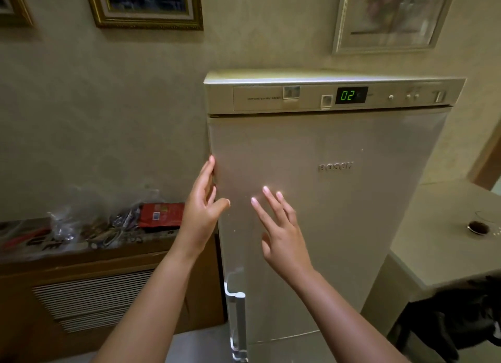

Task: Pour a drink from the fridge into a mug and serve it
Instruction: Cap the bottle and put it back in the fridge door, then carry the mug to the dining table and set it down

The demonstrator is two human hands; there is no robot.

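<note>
Two bare forearms enter from the bottom edge, with no sleeve reaching as far as the pictures show. The left hand [202, 208] and right hand [282, 235] wear no gloves, rings, watch or bracelet. The fingernails are short, unpainted and glossy, catching bright highlights.

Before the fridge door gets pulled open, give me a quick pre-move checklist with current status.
1. Fridge door shut: ok, no gap shows.
2. Left hand at the door's left edge: ok, fingertips on it.
3. Right hand free: ok, open, spread before the door, holding nothing.
4. Handle gripped: not ok, it sits lower, untouched.
5. Fridge powered: ok, display reads 02.
6. Mug ready: cannot tell, none in view.
</note>
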